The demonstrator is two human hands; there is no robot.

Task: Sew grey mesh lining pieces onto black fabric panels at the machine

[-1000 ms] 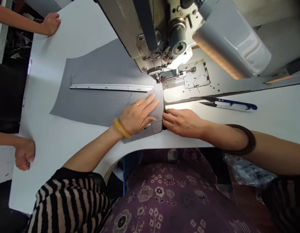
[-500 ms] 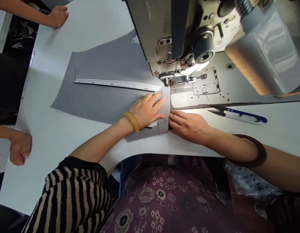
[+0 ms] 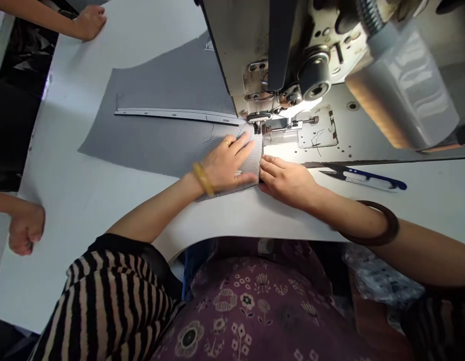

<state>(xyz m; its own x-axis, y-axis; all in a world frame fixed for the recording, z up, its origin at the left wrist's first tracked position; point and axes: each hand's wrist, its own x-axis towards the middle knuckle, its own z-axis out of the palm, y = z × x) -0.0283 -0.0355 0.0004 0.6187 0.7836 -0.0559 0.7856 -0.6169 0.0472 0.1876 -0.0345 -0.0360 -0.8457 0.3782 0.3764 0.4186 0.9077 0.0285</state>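
Note:
A grey textured fabric panel (image 3: 161,120) lies on the white table under the sewing machine (image 3: 292,55). Its near right corner sits by the presser foot (image 3: 259,120). My left hand (image 3: 227,165) lies flat on that corner, fingers stretched out and pressing the cloth down. My right hand (image 3: 288,181) rests at the fabric's right edge, fingers together and pinching the edge. A thin metal guide strip (image 3: 176,115) runs across the panel toward the presser foot.
Blue-handled thread snips (image 3: 362,178) lie on the table right of my right hand. Another person's hand (image 3: 90,22) rests on the table's far left corner, and a closed fist (image 3: 25,228) hangs at the left edge. The table's curved cut-out is in front of me.
The fabric corner has been fed further toward the presser foot and less of it hangs near the table edge. Both my hands moved up with it.

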